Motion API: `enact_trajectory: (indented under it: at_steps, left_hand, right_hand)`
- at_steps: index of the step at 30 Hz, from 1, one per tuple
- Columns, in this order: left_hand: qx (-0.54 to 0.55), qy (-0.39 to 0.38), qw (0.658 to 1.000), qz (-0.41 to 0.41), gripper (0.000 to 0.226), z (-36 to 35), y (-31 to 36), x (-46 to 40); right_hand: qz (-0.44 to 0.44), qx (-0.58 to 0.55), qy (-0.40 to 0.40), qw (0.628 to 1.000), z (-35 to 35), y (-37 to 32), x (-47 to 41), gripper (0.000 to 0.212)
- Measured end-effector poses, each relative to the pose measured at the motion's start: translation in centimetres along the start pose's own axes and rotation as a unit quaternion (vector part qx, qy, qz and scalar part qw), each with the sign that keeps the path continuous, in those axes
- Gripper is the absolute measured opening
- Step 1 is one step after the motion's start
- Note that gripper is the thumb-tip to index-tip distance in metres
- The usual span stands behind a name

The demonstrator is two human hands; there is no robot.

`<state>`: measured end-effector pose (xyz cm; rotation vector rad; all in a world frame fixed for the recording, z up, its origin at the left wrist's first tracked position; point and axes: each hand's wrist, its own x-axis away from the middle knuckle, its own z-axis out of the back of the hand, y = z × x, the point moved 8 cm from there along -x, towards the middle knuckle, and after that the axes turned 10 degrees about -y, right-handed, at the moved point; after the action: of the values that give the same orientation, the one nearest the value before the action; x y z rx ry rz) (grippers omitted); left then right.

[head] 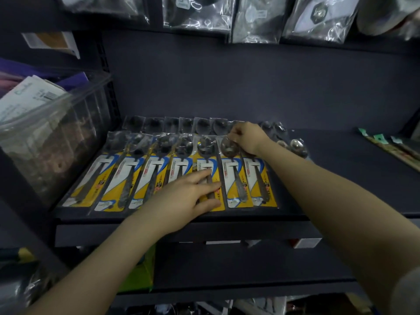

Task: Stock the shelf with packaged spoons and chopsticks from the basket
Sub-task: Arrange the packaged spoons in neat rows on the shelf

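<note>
Several packaged spoons [145, 178] with yellow, blue and white cards lie side by side on the dark shelf [318, 169]. A second row of spoon packs [181, 125] lies behind them. My left hand [186, 198] rests flat on the lower part of one pack near the shelf's front edge, fingers spread. My right hand [247, 138] is closed, pinching the top of the spoon pack [258, 176] at the right end of the row. Packaged chopsticks [391, 153] lie at the far right of the shelf. The basket is not in view.
A clear plastic bin [56, 137] full of goods stands at the left of the shelf. Bagged items [256, 19] hang from the shelf above. A lower shelf [250, 264] sits below, with more goods underneath.
</note>
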<state>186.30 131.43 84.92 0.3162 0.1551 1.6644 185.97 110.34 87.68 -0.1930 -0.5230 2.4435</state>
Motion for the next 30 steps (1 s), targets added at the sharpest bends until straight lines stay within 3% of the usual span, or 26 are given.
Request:
enact_trajectory:
  at_steps: [6,10,16,20,24,27,30]
  left_hand:
    - [-0.029,0.024,0.999,-0.027,0.053,0.8,1.2,-0.3]
    - [-0.08,-0.013,0.992,-0.094,0.055,-0.2,3.9,-1.4]
    - [-0.063,-0.004,0.993,-0.096,0.054,-0.5,3.7,-1.6]
    - [-0.05,0.055,0.992,-0.106,0.063,0.5,4.5,-1.5]
    - [-0.013,0.127,0.985,-0.118,0.056,2.5,6.6,-2.2]
    - [0.039,0.18,0.975,-0.128,0.054,3.6,9.6,-3.8]
    - [0.072,0.185,0.969,-0.145,0.05,3.5,13.9,-6.8]
  right_hand:
    - [-0.03,-0.023,0.034,0.999,2.5,1.9,1.3,0.032]
    - [-0.061,-0.017,0.012,0.998,2.1,3.3,1.5,0.03]
    - [-0.021,-0.007,0.004,1.0,1.9,2.4,0.6,0.022]
    - [0.008,-0.017,0.022,1.0,1.8,2.3,0.9,0.025]
    - [0.044,-0.052,0.076,0.995,4.6,3.5,3.8,0.027]
    - [0.087,0.016,0.094,0.992,7.2,5.9,7.6,0.022]
    - [0.049,0.072,0.121,0.989,10.4,12.4,11.7,0.02]
